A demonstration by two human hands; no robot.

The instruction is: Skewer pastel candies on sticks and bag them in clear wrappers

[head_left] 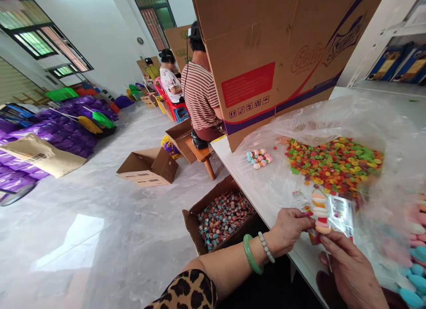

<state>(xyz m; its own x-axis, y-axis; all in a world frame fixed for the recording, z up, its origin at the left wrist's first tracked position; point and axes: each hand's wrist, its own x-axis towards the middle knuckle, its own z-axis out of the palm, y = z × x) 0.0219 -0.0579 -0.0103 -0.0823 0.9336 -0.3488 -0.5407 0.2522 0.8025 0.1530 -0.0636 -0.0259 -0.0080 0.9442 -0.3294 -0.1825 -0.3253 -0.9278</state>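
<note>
Over the white table, my right hand (pixel 354 267) is closed, holding a marshmallow skewer (pixel 320 211) low down, by its bottom piece and stick. Pink, white and orange marshmallow pieces are stacked along it. My left hand (pixel 293 229), with a green bangle and a beaded bracelet at the wrist, pinches the printed wrapper (pixel 300 199) beside the skewer. A shiny silver part of the wrapping (pixel 342 215) shows on the skewer's right side. Exactly what lies between the left fingertips is partly hidden.
Behind lies a heap of ring gummies (pixel 336 162) on a clear plastic sheet (pixel 396 131). Finished-looking skewers (pixel 258 158) rest at left, loose marshmallows (pixel 417 251) at right. A carton of candies (pixel 191 229) stands below. A tall cardboard box (pixel 282 43) screens off seated co-workers (pixel 201 87).
</note>
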